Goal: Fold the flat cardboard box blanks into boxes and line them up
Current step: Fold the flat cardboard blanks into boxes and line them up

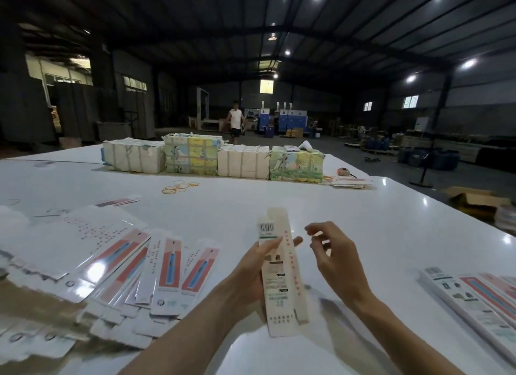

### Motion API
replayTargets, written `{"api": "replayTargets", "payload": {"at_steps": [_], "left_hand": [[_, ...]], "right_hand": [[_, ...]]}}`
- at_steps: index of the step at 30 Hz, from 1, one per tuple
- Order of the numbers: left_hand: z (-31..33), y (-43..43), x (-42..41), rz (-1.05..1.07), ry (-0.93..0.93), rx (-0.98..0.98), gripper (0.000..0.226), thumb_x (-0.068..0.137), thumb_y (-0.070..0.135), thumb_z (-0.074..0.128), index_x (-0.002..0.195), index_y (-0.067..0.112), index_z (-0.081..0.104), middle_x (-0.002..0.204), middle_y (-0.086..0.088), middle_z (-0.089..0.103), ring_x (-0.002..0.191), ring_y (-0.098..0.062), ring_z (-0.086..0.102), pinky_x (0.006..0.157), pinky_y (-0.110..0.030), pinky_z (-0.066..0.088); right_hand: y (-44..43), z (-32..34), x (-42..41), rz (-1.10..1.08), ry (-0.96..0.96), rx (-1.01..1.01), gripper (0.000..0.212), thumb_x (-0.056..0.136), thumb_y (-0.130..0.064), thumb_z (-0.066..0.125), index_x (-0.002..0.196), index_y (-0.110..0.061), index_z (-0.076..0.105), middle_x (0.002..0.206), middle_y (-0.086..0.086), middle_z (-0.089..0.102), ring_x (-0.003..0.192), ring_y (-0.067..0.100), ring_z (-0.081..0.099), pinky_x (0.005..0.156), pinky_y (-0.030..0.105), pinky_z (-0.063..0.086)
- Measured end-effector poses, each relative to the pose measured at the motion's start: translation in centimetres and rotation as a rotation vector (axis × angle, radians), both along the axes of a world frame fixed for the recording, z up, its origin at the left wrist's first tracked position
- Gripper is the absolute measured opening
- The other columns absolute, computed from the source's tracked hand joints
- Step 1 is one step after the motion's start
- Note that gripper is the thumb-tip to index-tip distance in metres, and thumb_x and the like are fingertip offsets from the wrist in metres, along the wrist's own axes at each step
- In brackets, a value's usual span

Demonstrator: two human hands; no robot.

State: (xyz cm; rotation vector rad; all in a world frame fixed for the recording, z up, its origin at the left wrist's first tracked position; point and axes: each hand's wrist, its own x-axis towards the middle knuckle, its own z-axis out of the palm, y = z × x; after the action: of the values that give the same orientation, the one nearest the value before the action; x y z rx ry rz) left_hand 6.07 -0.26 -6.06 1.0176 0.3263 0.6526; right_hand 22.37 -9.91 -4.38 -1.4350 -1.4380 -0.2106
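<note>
The left grip (258,265) grasps a long white printed cardboard box blank (282,277) above the white bench (363,207); the right grip (332,252) is released, just right of it.

White table (335,207), yellow rubber bands (180,187), pink-and-blue printed blanks (167,265)

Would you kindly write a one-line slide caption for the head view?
Left hand holds a long box blank above the white table; right hand hovers beside it, fingers curled.
</note>
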Motion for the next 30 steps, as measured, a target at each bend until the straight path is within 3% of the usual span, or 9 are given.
{"api": "replayTargets", "payload": {"at_steps": [3,5,7,11,18,21,24,27,30], "left_hand": [[0.0,-0.8,0.2,-0.083,-0.039,-0.052,0.042,0.106,0.033,0.062,0.144,0.017,0.052,0.136,-0.024,0.067,0.122,-0.041,0.069,0.091,-0.055,0.060],[0.0,-1.1,0.4,-0.047,0.054,-0.003,0.045,0.101,0.050,0.067,0.121,0.010,0.071,0.120,-0.024,0.074,0.106,-0.042,0.074,0.084,-0.049,0.062],[0.1,-1.2,0.7,-0.035,0.066,0.053,0.066,0.096,0.070,0.061,0.098,0.006,0.074,0.098,-0.024,0.072,0.084,-0.040,0.071,0.078,-0.045,0.059],[0.6,-1.5,1.0,-0.020,-0.008,0.074,0.081,0.097,0.081,0.038,0.086,0.010,0.075,0.075,-0.020,0.068,0.060,-0.034,0.067,0.064,-0.041,0.059],[-0.1,-1.3,0.5,0.008,0.067,0.100,0.085,0.096,0.084,0.028,0.092,0.014,0.075,0.087,-0.023,0.071,0.065,-0.036,0.071,0.064,-0.038,0.060],[-0.4,-1.4,0.5,-0.029,0.083,0.101,0.080,0.099,0.080,0.035,0.104,0.011,0.074,0.099,-0.025,0.070,0.076,-0.037,0.072,0.068,-0.039,0.060],[-0.4,-1.2,0.7,-0.058,0.103,0.081,0.080,0.096,0.082,0.043,0.113,0.009,0.073,0.108,-0.024,0.070,0.084,-0.036,0.071,0.076,-0.041,0.060],[-0.4,-1.1,1.0,-0.088,0.119,0.090,0.085,0.092,0.084,0.048,0.119,0.007,0.071,0.111,-0.023,0.067,0.087,-0.036,0.068,0.080,-0.044,0.058],[-0.5,-1.1,1.2,-0.145,0.132,0.104,0.086,0.094,0.082,0.047,0.127,0.006,0.068,0.111,-0.021,0.065,0.086,-0.035,0.066,0.081,-0.045,0.056]], "right_hand": [[0.5,2.0,0.1,0.010,-0.205,-0.058,0.028,0.103,-0.011,0.062,0.128,-0.020,0.062,0.121,-0.008,0.061,0.098,0.002,0.063,0.081,0.020,0.059],[1.1,2.9,0.1,0.011,-0.354,-0.112,0.032,0.105,-0.019,0.060,0.137,-0.020,0.059,0.133,-0.005,0.055,0.115,0.007,0.054,0.086,0.026,0.057],[1.8,3.2,0.1,-0.005,-0.475,-0.114,0.036,0.105,-0.025,0.059,0.140,-0.018,0.059,0.138,-0.002,0.053,0.126,0.015,0.048,0.093,0.031,0.053],[2.9,1.4,-0.3,-0.039,-0.581,-0.170,0.040,0.110,-0.034,0.048,0.146,-0.020,0.056,0.144,-0.001,0.052,0.131,0.017,0.045,0.103,0.035,0.049],[3.0,0.1,-0.5,0.055,-0.271,-0.098,0.033,0.104,-0.031,0.062,0.129,-0.012,0.072,0.134,-0.001,0.068,0.118,0.015,0.063,0.094,0.031,0.058],[2.9,0.4,-0.1,0.147,-0.033,-0.074,0.019,0.100,-0.022,0.071,0.116,-0.013,0.076,0.125,-0.003,0.071,0.105,0.013,0.068,0.077,0.022,0.060],[2.9,1.1,0.4,0.233,0.137,-0.110,0.008,0.098,-0.018,0.072,0.103,-0.012,0.076,0.121,-0.004,0.067,0.107,0.009,0.063,0.070,0.021,0.059],[2.9,1.7,0.9,0.270,0.232,-0.204,0.015,0.099,-0.025,0.071,0.095,-0.010,0.075,0.123,-0.005,0.058,0.111,0.013,0.060,0.076,0.028,0.061],[2.5,2.2,1.1,0.323,0.353,-0.292,0.027,0.103,-0.028,0.065,0.091,-0.007,0.076,0.126,-0.007,0.056,0.102,0.016,0.069,0.066,0.027,0.062]]}}
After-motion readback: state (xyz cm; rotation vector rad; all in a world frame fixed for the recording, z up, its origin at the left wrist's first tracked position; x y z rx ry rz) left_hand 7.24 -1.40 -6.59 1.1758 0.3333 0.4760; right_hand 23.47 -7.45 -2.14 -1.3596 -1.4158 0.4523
